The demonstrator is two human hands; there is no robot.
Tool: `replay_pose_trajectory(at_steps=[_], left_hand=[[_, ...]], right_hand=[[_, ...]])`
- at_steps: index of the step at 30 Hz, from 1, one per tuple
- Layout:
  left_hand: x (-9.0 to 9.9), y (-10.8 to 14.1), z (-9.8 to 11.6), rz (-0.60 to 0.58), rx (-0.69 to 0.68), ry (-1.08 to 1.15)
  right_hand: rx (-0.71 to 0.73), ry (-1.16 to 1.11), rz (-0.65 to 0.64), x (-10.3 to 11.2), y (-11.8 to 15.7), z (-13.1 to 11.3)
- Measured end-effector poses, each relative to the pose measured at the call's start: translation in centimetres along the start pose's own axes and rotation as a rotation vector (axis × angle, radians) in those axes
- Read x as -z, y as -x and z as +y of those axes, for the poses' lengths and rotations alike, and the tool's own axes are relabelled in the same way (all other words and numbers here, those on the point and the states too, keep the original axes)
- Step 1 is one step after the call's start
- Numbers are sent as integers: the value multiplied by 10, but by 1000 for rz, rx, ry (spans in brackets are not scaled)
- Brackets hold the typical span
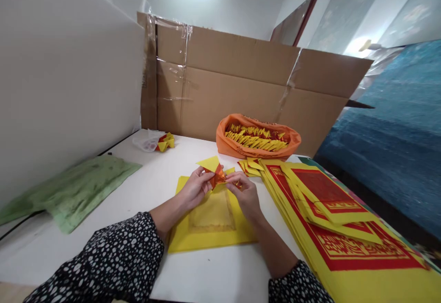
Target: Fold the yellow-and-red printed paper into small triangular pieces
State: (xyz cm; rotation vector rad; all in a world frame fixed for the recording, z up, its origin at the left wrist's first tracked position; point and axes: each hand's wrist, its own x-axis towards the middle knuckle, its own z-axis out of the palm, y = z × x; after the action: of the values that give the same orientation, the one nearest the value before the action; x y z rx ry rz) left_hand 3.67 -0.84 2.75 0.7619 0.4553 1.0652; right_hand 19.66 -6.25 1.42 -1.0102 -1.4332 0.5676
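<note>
A folded piece of red and yellow paper (217, 176) is held up between both hands, over the middle of the table. My left hand (197, 185) pinches its left side, where a yellow point sticks up. My right hand (244, 192) has its fingertips closed on the right side of the same piece. Beneath the hands lies a yellow paper sheet or stack (213, 243), with a paler square area (212, 215) on its upper face. Some of the folds are hidden behind the fingers.
An orange bag (223, 146) full of folded yellow-red pieces stands at the back, before a cardboard panel (234, 87). Red-printed yellow papers (372, 261) are stacked right; small folded papers (251, 167) lie near them. A green cloth (76, 188) and plastic bag (149, 142) are left.
</note>
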Motion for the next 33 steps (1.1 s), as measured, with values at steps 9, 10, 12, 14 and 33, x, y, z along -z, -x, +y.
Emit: replay_pose_trajectory(at_steps=[9, 10, 12, 14, 33], left_hand=[[2, -2, -10, 109, -3, -291], [2, -2, -11, 119, 4, -327], [1, -1, -12, 147, 14, -386], [1, 0, -13, 142, 20, -405], [3, 2, -11, 27, 235, -205]], right_hand=[[-52, 331, -66, -6, 2, 7], [-33, 388, -85, -6, 3, 7], [9, 502, -115, -7, 4, 6], [34, 588, -123, -9, 6, 5], [-270, 296, 306, -16, 2, 16]])
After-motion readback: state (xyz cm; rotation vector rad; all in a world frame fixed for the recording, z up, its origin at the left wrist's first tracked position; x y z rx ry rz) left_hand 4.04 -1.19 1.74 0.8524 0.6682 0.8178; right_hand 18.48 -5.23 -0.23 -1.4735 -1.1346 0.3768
